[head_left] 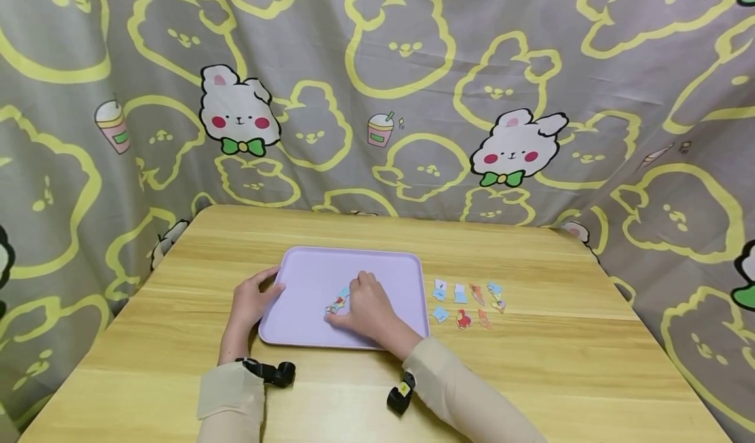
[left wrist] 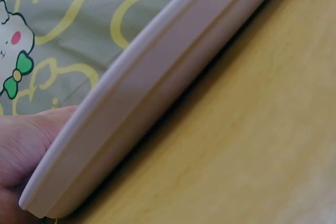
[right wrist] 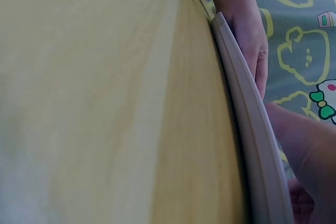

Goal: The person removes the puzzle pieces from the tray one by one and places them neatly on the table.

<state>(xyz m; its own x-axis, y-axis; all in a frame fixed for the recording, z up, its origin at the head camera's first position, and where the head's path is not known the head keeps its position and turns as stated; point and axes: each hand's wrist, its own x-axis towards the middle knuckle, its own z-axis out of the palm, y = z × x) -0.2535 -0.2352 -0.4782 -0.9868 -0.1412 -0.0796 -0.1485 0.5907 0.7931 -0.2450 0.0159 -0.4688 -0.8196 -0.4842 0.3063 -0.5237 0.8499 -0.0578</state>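
Note:
A lilac tray (head_left: 312,266) lies on the table. My left hand (head_left: 250,299) holds its left edge, with the thumb over the rim and the fingers along the outside. Over the middle of the tray, my right hand (head_left: 370,308) has its thumb and curled fingers around a few joined, colourful puzzle pieces (head_left: 339,301). The hand partly hides these pieces. In the left wrist view the tray's side wall (left wrist: 142,82) crosses in front of the left hand (left wrist: 26,145). The right wrist view shows the right thumb (right wrist: 299,135) just above the rim.
Right of the tray, several loose puzzle pieces lie in two rough rows, among them a red piece (head_left: 464,320), a blue piece (head_left: 440,314) and an orange piece (head_left: 485,320). A patterned curtain (head_left: 330,102) hangs behind the wooden table (head_left: 560,351). Both wrists carry black cameras.

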